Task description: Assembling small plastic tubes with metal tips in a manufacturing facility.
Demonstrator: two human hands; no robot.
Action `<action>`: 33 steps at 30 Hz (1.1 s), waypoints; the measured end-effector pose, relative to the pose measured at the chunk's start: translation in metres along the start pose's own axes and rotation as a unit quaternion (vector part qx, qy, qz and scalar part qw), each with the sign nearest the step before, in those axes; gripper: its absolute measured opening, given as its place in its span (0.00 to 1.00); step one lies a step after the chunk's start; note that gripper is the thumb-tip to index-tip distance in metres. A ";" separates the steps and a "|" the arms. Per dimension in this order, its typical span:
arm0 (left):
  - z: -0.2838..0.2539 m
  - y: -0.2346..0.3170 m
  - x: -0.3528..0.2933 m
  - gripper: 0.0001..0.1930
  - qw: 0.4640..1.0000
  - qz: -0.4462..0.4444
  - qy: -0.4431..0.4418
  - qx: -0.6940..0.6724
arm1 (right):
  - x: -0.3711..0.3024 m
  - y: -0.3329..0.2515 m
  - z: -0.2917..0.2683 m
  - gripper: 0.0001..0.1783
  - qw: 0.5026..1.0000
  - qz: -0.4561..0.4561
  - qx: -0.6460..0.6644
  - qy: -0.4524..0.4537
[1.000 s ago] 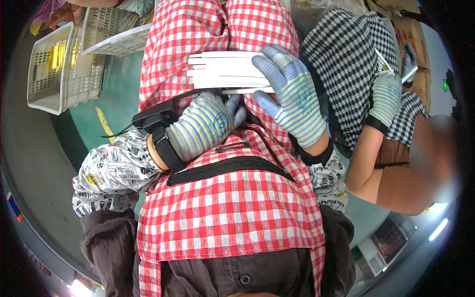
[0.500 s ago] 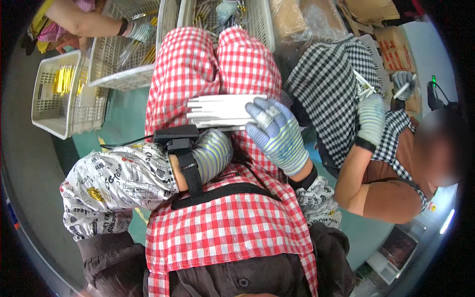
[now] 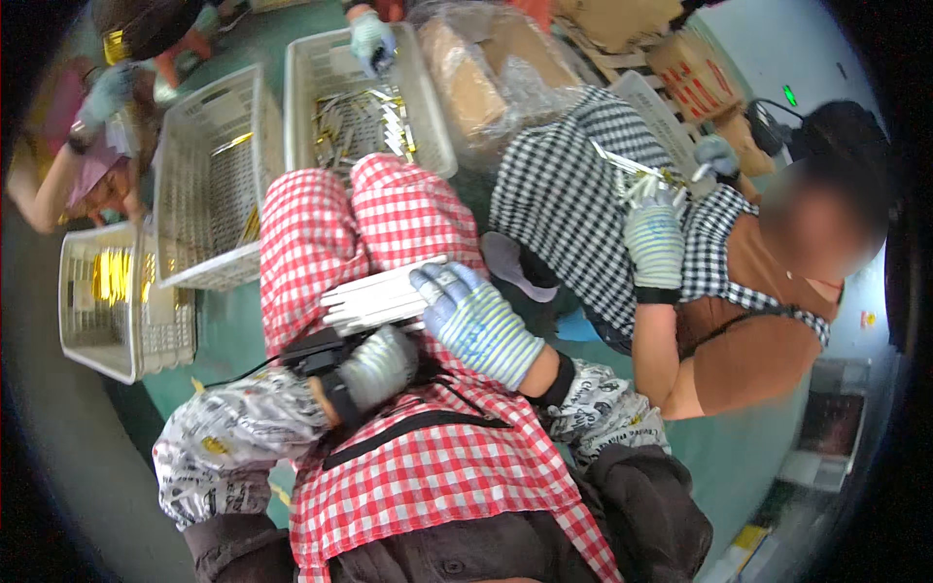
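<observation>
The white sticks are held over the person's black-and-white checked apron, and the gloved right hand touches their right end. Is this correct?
Not quite: the person's apron is red-and-white checked, as the head view shows. The white sticks are indeed held over it, and the gloved right hand touches their right end.

Red-white checked apron (image 3: 418, 486), dark shirt (image 3: 646, 496), black-printed white sleeves (image 3: 238, 423), striped gloves (image 3: 491, 335) with blue-grey fingers (image 3: 444, 288), black wristbands (image 3: 554, 379).

Wearer's two hands (image 3: 486, 330), two checked aprons (image 3: 418, 500)
</observation>
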State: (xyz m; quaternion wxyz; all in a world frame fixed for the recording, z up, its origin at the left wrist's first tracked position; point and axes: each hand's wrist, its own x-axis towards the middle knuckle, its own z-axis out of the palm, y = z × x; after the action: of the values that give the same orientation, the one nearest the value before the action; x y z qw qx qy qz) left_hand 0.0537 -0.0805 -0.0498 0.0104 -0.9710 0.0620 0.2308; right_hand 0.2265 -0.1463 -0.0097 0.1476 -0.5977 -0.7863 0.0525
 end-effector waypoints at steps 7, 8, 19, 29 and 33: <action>-0.055 -0.024 -0.068 0.13 0.896 0.046 0.313 -0.312 | -0.005 -0.006 0.000 0.25 0.998 0.014 0.056 -0.033; -0.058 -0.027 -0.071 0.13 0.866 0.033 0.339 -0.366 | -0.009 -0.009 0.002 0.24 0.998 -0.006 0.054 -0.018; -0.081 -0.042 -0.076 0.19 0.460 -0.158 0.312 -0.817 | -0.023 0.017 -0.046 0.16 0.979 -0.034 0.199 0.035; -0.145 -0.063 -0.001 0.13 0.839 0.025 0.233 -0.491 | -0.041 0.053 -0.059 0.10 0.527 0.210 0.780 0.264; -0.172 -0.071 0.001 0.15 0.816 -0.080 0.176 -0.544 | -0.043 0.061 -0.068 0.08 0.522 0.218 0.758 0.326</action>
State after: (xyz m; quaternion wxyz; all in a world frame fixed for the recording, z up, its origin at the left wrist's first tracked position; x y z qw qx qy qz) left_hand 0.1404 -0.0188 0.1023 -0.5124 -0.8438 -0.1512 0.0506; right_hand 0.3132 -0.1767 0.0323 0.7748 -0.3881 -0.1920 0.4605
